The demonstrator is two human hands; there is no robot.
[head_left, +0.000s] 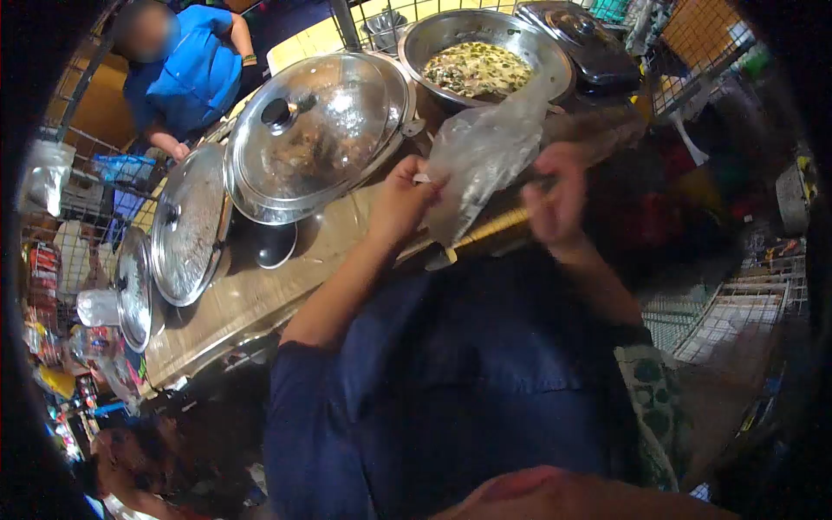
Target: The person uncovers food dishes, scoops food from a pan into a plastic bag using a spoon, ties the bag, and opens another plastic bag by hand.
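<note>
My left hand [406, 201] is closed on a clear plastic bag [485, 152], which hangs crumpled in front of me. A small white bit shows at its fingertips. To the right of the bag is my right hand [559, 199], blurred by motion, its thumb and fingers apart and nothing visible between them. Whether it touches the bag's edge I cannot tell. Behind the bag stands a wide metal basin [416, 43] of creamy food [477, 69] with green pieces. A large pot with a glass lid [325, 104] is left of my left hand, brownish food dimly visible through it.
Two more lidded pots [186, 230] [134, 290] line the table [260, 299] to the left, near a dark round bowl [276, 245]. A covered dark tray [581, 43] sits at the back right. A person in a blue shirt [195, 65] stands across the table. Wire mesh surrounds the stall.
</note>
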